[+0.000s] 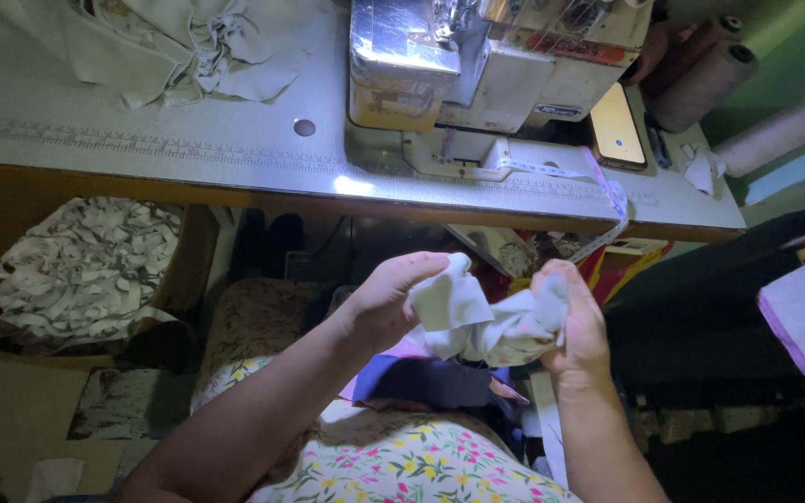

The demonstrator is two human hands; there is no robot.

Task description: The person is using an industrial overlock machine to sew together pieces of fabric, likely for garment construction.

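Over my lap, both hands hold a small piece of white cloth [477,321]. My left hand [388,298] pinches its left end, which sticks up between thumb and fingers. My right hand [578,321] is closed around the bunched right end. Dark blue and pink fabric [426,377] lies on my lap under the cloth, on top of a flowered garment [393,461]. In front of me stands a sewing machine [477,65] on a grey table [188,154].
A heap of pale fabric [174,47] lies on the table's far left. A measuring tape [607,191] hangs over the table edge. A phone [617,126] and thread cones [701,79] sit right of the machine. A bin of white fabric scraps [86,270] stands under the table.
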